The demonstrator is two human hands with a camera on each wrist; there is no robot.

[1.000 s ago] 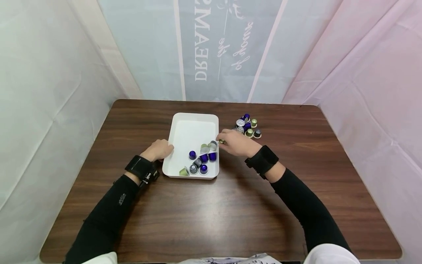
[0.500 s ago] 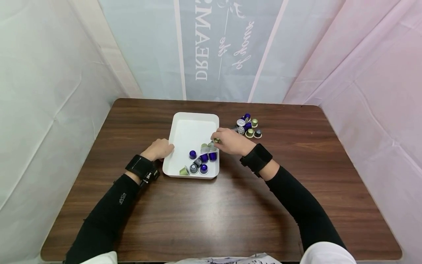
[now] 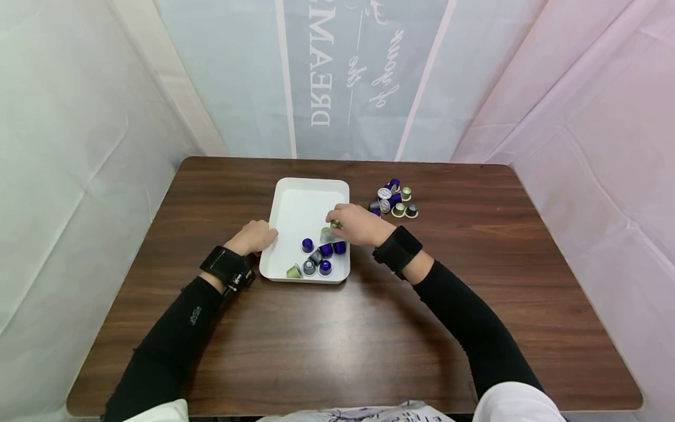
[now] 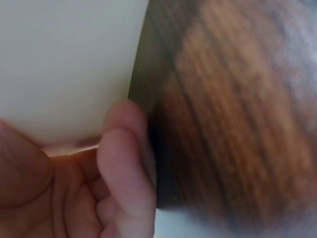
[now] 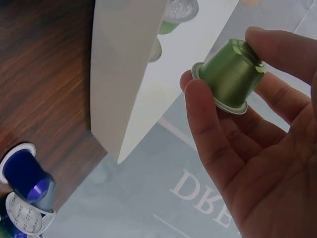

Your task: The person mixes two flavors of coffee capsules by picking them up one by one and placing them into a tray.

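A white rectangular tray [image 3: 297,202] lies left of the table's middle. At its left edge my left hand [image 3: 252,237] grips the rim, the fingers [image 4: 124,163] against the tray's side in the left wrist view. My right hand [image 3: 358,224] is over the tray's right side, pinching a green coffee capsule [image 5: 230,77] between thumb and fingers, its foil rim toward the fingertips. Blue, grey and green coffee capsules lie in the tray's near half, among them a blue one [image 3: 307,244] and a pale green one [image 3: 293,271]. The right hand partly hides some of them.
Right of the tray, near the table's far side, several more capsules [image 3: 395,198] lie in a loose heap on the wooden table [image 3: 337,346]. Fabric curtains [image 3: 369,88] hang behind and at both sides.
My right hand has moved left with the green coffee capsule, from the tray's right edge to over its inside. My left hand stays at the tray's left rim.
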